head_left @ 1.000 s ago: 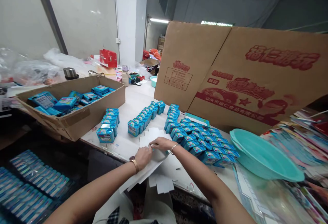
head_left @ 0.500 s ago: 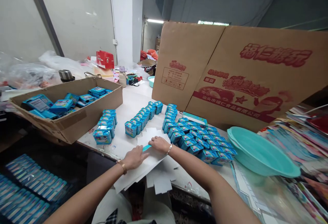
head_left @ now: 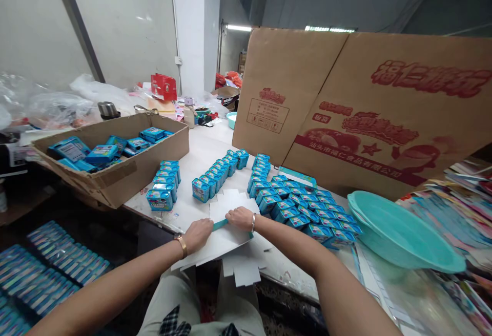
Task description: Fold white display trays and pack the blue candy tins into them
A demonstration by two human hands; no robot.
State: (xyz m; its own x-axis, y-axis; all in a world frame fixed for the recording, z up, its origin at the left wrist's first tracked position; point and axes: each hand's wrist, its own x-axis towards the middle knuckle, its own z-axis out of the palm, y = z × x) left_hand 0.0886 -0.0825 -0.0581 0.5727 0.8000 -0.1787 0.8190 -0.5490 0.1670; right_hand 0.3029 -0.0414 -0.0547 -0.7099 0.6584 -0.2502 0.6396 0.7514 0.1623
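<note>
A flat white cardboard box blank [head_left: 223, 246] with a folded-up blue edge strip lies at the table's front edge. My left hand [head_left: 198, 234] is closed on the left end of that strip, its fingers curled. On the strip's right end, my right hand [head_left: 240, 218] pinches the edge, thumb partly hidden. More white blanks [head_left: 230, 204] with notched tabs lie beneath and beyond it, and another hangs over the table edge. Just past my hands stand a row of small blue boxes [head_left: 200, 190] and, to the right, a dense cluster of blue boxes [head_left: 298, 222].
A cardboard tray [head_left: 154, 159] at left holds blue packs. A large brown carton [head_left: 277, 121] stands behind the boxes. Turquoise basins [head_left: 403, 238] and stacked printed sheets [head_left: 442, 197] are at right. Rows of blue packs [head_left: 65, 254] lie low at left.
My left hand's fingers have gone from stretched out to curled round the blue edge. That edge now stands folded up along more of its length. The view has shifted slightly.
</note>
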